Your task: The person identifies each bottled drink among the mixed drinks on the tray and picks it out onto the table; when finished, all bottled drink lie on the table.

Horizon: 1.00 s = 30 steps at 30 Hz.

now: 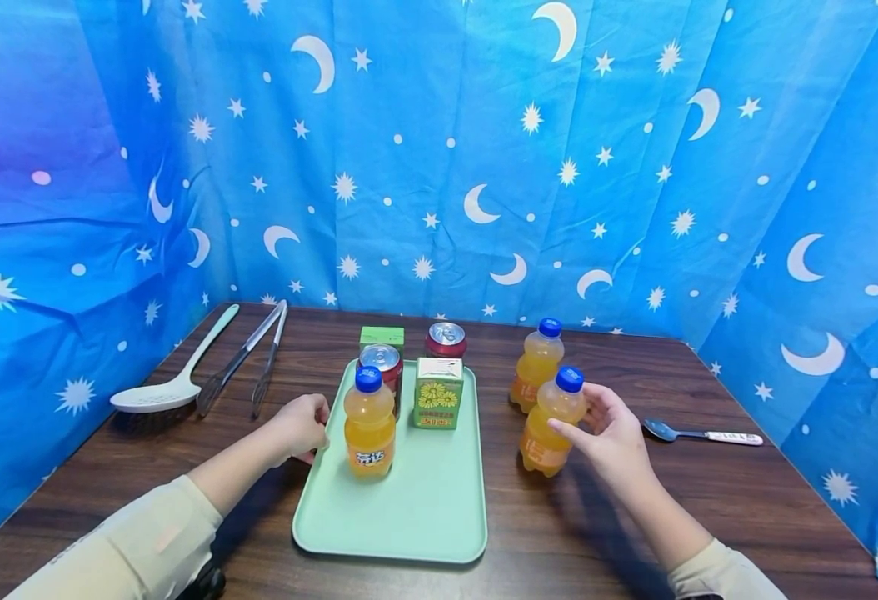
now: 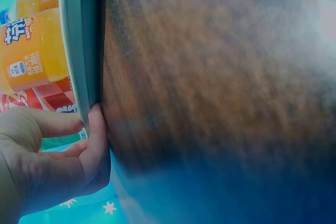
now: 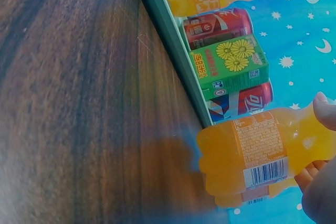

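Note:
My left hand [image 1: 296,427] pinches the left rim of a light green tray [image 1: 416,521]; in the left wrist view thumb and fingers sit on either side of that rim. My right hand [image 1: 617,437] grips an orange soda bottle [image 1: 547,429] with a blue cap, right of the tray. The bottle tilts slightly; whether its base touches the table is unclear. A second such bottle [image 1: 531,367] stands just behind it. On the tray stand another orange soda bottle [image 1: 370,429], a green drink carton [image 1: 439,400] with yellow flowers, and red soda cans [image 3: 218,27].
A green carton [image 1: 381,335] shows behind the cans. At the table's left lie a pale slotted spoon [image 1: 162,392] and metal tongs [image 1: 259,350]. A spoon [image 1: 701,435] with a patterned handle lies right of my right hand. A blue star-and-moon curtain [image 1: 439,167] surrounds the table.

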Available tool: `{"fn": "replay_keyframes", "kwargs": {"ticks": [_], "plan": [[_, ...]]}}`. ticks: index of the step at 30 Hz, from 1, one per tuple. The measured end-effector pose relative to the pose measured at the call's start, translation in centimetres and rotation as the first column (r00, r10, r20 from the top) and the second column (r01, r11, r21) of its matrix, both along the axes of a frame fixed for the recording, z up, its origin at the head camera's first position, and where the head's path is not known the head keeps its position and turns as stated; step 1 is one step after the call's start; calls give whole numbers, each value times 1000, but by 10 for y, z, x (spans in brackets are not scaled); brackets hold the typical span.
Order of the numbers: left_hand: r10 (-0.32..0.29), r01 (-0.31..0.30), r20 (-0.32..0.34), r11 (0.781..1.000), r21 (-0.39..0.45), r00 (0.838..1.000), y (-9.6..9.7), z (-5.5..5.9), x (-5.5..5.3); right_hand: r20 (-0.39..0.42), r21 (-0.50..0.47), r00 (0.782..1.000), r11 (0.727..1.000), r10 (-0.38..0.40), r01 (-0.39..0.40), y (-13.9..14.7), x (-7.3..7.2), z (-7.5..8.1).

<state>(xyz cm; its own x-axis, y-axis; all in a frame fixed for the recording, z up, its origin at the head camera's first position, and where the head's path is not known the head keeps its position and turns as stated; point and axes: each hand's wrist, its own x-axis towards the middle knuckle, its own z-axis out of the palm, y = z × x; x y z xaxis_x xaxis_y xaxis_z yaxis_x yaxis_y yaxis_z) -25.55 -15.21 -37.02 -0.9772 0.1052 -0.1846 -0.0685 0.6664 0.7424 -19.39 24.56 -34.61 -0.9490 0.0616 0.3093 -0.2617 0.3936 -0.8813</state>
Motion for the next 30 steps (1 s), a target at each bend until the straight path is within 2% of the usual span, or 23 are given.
{"fn": "replay_keyframes", "kwargs": {"ticks": [15,30], "plan": [[-1,1,2,1000,11,1000,1,-1,2,-7,-25,1000,1000,9,-10,7,-7,-10],[-5,5,-6,1000,16,1000,-1,0,1,8,-56,1000,998,9,-8,7,-9,-11]]}}
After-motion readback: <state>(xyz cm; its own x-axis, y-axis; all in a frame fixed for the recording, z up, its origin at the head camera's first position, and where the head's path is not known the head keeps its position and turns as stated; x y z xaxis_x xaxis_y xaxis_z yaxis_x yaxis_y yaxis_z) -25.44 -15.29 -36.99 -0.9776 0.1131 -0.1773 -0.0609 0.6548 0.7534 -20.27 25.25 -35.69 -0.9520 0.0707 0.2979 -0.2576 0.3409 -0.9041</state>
